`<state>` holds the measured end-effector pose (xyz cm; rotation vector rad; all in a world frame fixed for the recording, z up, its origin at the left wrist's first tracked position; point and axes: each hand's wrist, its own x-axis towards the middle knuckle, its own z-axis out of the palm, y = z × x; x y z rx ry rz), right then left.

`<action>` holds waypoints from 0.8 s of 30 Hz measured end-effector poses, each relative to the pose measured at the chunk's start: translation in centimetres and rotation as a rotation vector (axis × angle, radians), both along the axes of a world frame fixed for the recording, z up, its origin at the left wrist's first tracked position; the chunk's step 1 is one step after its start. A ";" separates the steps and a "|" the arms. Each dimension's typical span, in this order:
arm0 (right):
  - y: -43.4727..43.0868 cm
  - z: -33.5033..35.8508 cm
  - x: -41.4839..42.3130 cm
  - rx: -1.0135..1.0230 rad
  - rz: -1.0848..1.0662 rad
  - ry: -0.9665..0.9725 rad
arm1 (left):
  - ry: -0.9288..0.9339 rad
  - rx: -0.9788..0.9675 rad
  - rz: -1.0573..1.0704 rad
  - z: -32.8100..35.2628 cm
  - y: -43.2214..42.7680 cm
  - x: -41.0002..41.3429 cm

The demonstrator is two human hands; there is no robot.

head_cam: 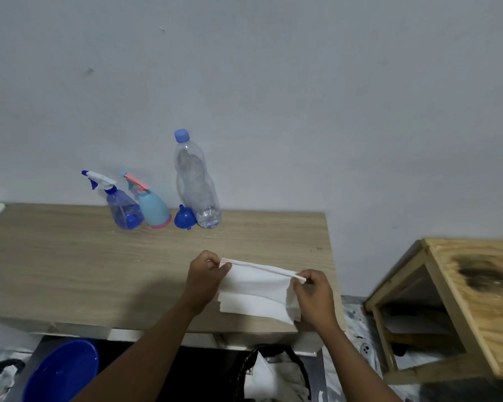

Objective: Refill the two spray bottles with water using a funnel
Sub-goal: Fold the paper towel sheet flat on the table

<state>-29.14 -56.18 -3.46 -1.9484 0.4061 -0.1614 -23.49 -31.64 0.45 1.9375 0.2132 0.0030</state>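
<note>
Sprayers stood capped at ten o'clock; left hand and right hand pinched a tissue, probably for wiping.

no readable text, labels, brands or numbers anywhere

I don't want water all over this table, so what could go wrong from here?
The tall water bottle looks almost empty, so it may not fill both the clear blue spray bottle and the light blue spray bottle. Those, plus the funnel, stand packed together by the wall; pulling one out could topple a neighbour. The left hand and right hand both pinch a paper towel, so neither is free to steady anything.
</note>
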 end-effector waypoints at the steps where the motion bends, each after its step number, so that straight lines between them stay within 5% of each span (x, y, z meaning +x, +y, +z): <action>1: 0.2 0.8 0.2 0.095 -0.026 -0.016 | -0.006 -0.022 0.022 0.2 0.2 0.1; 5: 2.4 3.4 1.8 0.324 -0.067 -0.094 | 0.007 -0.197 0.082 0.9 2.1 0.1; 9: 6.0 4.2 3.4 0.247 0.019 -0.132 | 0.085 -0.280 0.071 0.8 5.9 0.3; 24: 34.8 -1.4 9.8 0.039 0.582 0.134 | 0.250 0.025 0.071 -5.5 36.9 1.2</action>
